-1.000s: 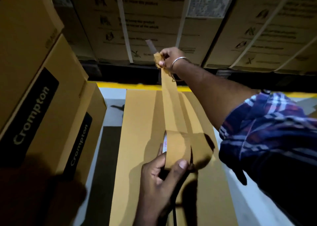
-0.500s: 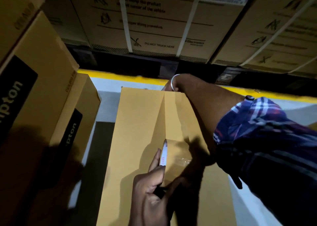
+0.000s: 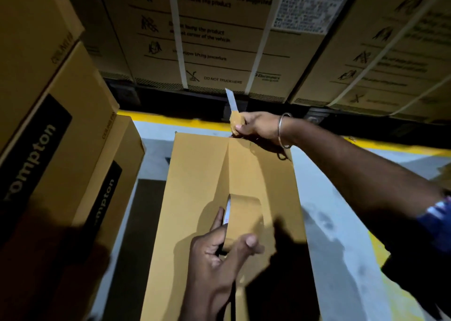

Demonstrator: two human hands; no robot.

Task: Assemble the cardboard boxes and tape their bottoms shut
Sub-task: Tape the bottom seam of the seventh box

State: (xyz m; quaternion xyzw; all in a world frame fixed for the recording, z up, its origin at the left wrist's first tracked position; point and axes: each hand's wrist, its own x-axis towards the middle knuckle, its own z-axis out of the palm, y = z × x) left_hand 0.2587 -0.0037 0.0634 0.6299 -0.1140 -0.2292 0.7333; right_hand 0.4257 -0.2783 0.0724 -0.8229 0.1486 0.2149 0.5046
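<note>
A long brown cardboard box [image 3: 200,198] lies in front of me with its flaps closed along a centre seam. My left hand [image 3: 219,257] grips a roll of brown tape [image 3: 244,220] that stands on the seam at the near half. A strip of tape [image 3: 240,164] runs from the roll along the seam to the far edge. At that far edge my right hand [image 3: 258,128] pinches a thin grey blade [image 3: 230,100], which points upward. Its lower part is wrapped in brown tape.
Stacked printed cartons [image 3: 58,150] stand close on the left. A wall of large strapped cartons [image 3: 219,40] rises beyond the box. A yellow floor line [image 3: 170,120] runs behind it. Grey floor [image 3: 336,235] shows to the right.
My right hand first held the tape end high, then pressed it down over the box's far edge. Now it is raised just above that edge. The left hand stayed on the roll.
</note>
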